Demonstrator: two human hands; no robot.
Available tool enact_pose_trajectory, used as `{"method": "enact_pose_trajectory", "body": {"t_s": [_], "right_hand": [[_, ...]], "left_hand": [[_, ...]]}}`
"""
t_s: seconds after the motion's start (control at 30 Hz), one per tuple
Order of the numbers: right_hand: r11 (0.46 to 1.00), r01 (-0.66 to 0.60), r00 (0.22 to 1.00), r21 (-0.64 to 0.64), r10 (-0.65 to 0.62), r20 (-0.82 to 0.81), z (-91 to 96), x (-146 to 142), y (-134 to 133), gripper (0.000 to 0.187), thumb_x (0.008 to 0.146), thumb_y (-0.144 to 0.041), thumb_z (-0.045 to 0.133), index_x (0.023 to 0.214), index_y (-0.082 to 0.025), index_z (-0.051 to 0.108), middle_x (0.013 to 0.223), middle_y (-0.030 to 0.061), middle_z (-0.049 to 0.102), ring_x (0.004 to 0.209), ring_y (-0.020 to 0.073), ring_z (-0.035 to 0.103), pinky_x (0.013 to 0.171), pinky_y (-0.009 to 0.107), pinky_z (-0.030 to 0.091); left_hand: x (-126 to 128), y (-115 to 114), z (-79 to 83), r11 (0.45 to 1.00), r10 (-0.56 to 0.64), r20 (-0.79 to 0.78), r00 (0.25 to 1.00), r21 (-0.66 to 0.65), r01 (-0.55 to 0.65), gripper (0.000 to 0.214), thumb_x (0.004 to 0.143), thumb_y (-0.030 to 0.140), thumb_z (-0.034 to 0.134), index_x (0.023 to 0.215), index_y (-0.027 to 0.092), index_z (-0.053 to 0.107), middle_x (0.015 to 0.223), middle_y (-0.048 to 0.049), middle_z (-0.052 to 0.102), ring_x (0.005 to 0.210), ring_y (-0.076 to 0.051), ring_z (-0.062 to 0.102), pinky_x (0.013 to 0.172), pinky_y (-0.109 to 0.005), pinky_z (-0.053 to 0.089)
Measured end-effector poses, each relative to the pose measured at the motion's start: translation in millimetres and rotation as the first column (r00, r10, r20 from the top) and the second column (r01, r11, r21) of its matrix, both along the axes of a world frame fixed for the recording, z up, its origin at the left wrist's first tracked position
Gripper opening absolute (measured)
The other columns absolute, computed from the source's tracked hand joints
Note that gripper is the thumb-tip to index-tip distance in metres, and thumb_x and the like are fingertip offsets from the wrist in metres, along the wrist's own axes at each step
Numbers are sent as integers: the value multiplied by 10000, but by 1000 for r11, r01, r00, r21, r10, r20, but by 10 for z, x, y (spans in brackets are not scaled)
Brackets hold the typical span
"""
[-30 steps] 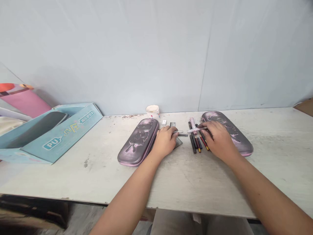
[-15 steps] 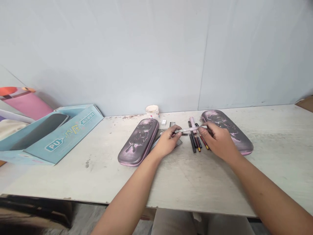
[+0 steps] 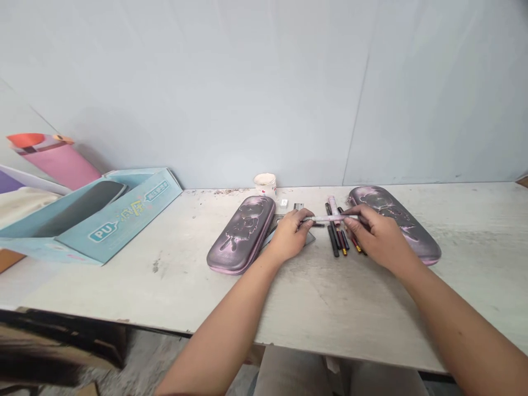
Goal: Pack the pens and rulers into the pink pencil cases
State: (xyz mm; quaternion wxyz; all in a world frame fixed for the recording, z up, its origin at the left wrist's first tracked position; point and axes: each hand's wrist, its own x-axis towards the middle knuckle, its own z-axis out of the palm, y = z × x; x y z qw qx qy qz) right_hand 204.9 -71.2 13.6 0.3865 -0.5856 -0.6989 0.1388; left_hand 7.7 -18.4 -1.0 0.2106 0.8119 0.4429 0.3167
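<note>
My left hand (image 3: 292, 235) and my right hand (image 3: 377, 234) each pinch one end of a white pen (image 3: 329, 218), held level just above the table between them. Under the pen lies a row of several dark and red pencils (image 3: 339, 238). A pale pink marker (image 3: 333, 204) lies behind them. A purple pencil case (image 3: 242, 233) rests to the left of my left hand. A second purple pencil case (image 3: 398, 220) lies behind my right hand. A grey flat piece (image 3: 310, 238) sits partly under my left hand.
A white paper cup (image 3: 265, 183) stands at the wall behind the left case. A light blue cardboard box (image 3: 94, 216) lies open at the far left, with a pink roll (image 3: 58, 157) behind it. The white table (image 3: 322, 297) ends at a near edge above my lap.
My right hand lifted the white pen off the pencils and brought it leftward. My left hand rose from the table and took its other end. The view shifted slightly left.
</note>
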Motion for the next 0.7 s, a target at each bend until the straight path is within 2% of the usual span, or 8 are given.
{"method": "enact_pose_trajectory", "body": {"t_s": [0.07, 0.17, 0.23, 0.33, 0.43, 0.5, 0.6, 0.7], "right_hand": [[999, 54, 998, -3, -54, 17, -3, 7, 3, 337, 863, -475, 389, 859, -204, 590, 626, 5, 599, 554, 142, 520, 546, 251, 351], [998, 0, 1000, 65, 2, -28, 7, 31, 12, 303, 858, -442, 415, 979, -208, 565, 813, 32, 651, 682, 156, 576, 597, 250, 384], [998, 14, 1000, 67, -14, -7, 16, 31, 13, 288, 864, -435, 410, 969, -213, 561, 803, 27, 655, 683, 155, 583, 597, 246, 383], [993, 109, 975, 34, -114, 192, -9, -47, -6, 352, 887, -466, 344, 832, -204, 573, 635, 22, 627, 577, 165, 562, 537, 254, 329], [997, 63, 881, 54, -81, 465, -97, -223, -50, 340, 899, -399, 328, 827, -184, 581, 635, 57, 642, 557, 185, 576, 507, 270, 266], [998, 36, 811, 61, -64, 581, -165, -353, -82, 333, 900, -354, 323, 822, -170, 589, 639, 79, 649, 571, 198, 596, 498, 276, 241], [999, 37, 750, 39, -53, 659, -219, -468, -99, 369, 905, -347, 310, 821, -147, 608, 644, 107, 655, 594, 209, 611, 495, 277, 242], [996, 59, 743, 65, -88, 663, -176, -383, -63, 395, 911, -349, 291, 848, -137, 618, 738, 124, 666, 687, 216, 616, 541, 281, 303]], "left_hand": [[0, 16, -14, 1000, -11, -30, 999, 9, 11, 191, 859, 272, 405, 945, 204, 561, 886, -50, 595, 859, -178, 546, 782, -302, 425], [2, 33, -13, 1000, -20, -62, 998, 23, 21, 197, 867, 275, 392, 943, 198, 557, 874, -52, 589, 856, -180, 543, 771, -305, 426], [0, 17, 15, 999, -18, -88, 996, 46, 22, 234, 885, 296, 351, 947, 193, 552, 878, -56, 588, 870, -185, 540, 781, -315, 418], [1, -49, 73, 990, -6, -184, 983, 138, 31, 333, 911, 380, 273, 1004, 196, 534, 926, -63, 599, 916, -215, 525, 827, -372, 384], [29, -88, 82, 962, -39, -319, 947, 243, 122, 401, 874, 475, 337, 1098, 175, 479, 984, -80, 610, 922, -249, 515, 861, -428, 342], [69, -58, 44, 952, -73, -371, 926, 250, 175, 444, 862, 490, 350, 1119, 145, 456, 977, -94, 612, 914, -254, 518, 865, -430, 337], [159, 47, -37, 957, -113, -380, 918, 206, 203, 424, 902, 446, 252, 1116, 144, 458, 1013, -92, 607, 980, -235, 516, 925, -420, 319], [241, 124, -71, 957, -123, -335, 934, 208, 201, 421, 928, 400, 180, 1165, 169, 440, 1134, -68, 580, 1126, -195, 461, 1060, -421, 192]]}}
